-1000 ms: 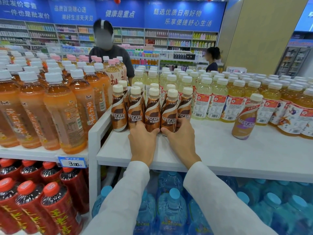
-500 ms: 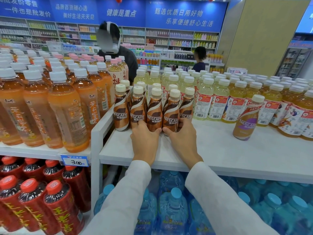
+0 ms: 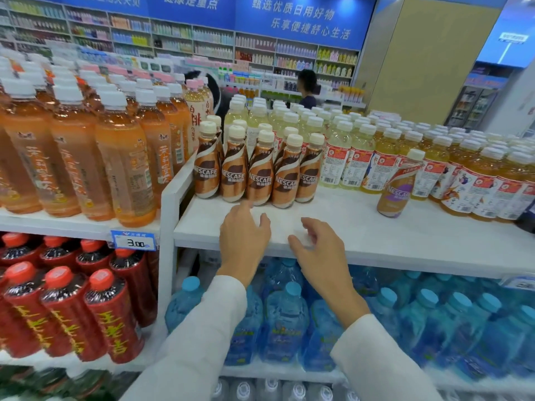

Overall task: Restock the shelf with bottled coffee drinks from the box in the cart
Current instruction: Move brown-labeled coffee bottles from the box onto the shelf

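Several brown Nescafe coffee bottles (image 3: 262, 172) with cream caps stand in a tight cluster on the white shelf (image 3: 347, 227), at its left end. One purple-label Nescafe bottle (image 3: 398, 186) stands alone further right. My left hand (image 3: 243, 235) hovers just in front of the cluster, fingers loose and holding nothing. My right hand (image 3: 315, 244) hangs over the shelf's front edge, fingers relaxed and empty. The box and the cart are out of view.
Orange tea bottles (image 3: 72, 157) fill the raised shelf to the left. Yellow drink bottles (image 3: 362, 157) stand behind and right of the coffee. Blue water bottles (image 3: 283, 319) and red bottles (image 3: 66, 308) sit on lower shelves. A person (image 3: 308, 88) stands in the far aisle.
Both hands have let go of the front coffee bottles and drawn back toward the shelf's front edge. The camera has tilted down and moved closer.
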